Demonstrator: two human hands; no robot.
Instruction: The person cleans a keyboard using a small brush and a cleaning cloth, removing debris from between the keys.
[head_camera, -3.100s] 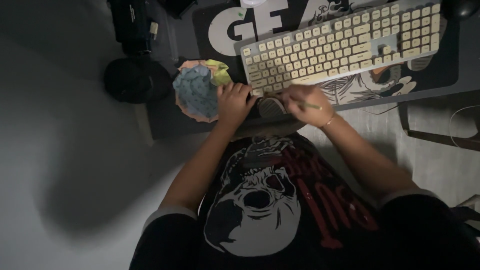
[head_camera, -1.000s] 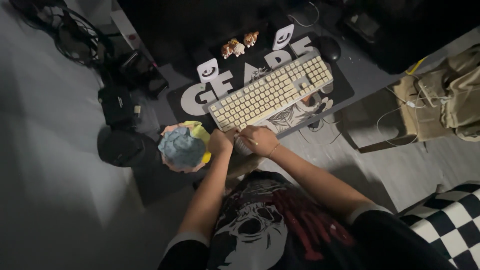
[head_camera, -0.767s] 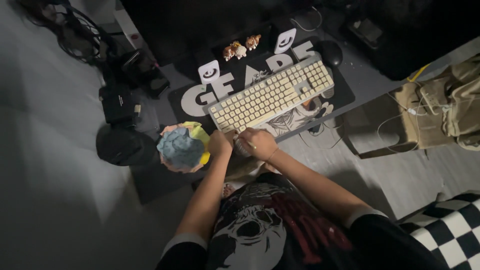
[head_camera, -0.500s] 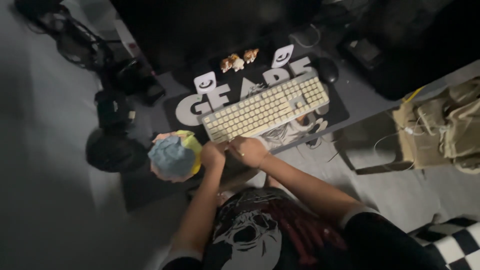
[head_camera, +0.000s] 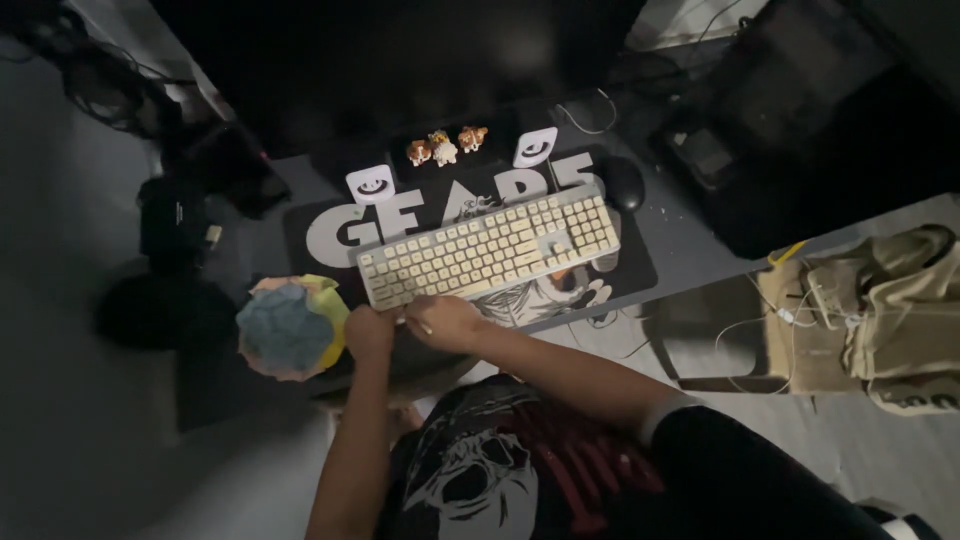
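Where the cream keyboard (head_camera: 490, 248) ends, both hands (head_camera: 410, 328) meet.

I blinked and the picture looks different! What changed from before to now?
Mostly the view: the camera pulled back, so the cream keyboard, black mouse and little figurines now show whole. The left hand and right hand stayed together at the desk edge, the right still gripping a thin stick. The crumpled paper pile stayed beside the left hand.

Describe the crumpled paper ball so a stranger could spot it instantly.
Start at the cream keyboard on the dark desk mat. Just past its left end, beside the left hand, sits the crumpled paper ball. It alone is rounded, blue-grey with yellow and pink edges.
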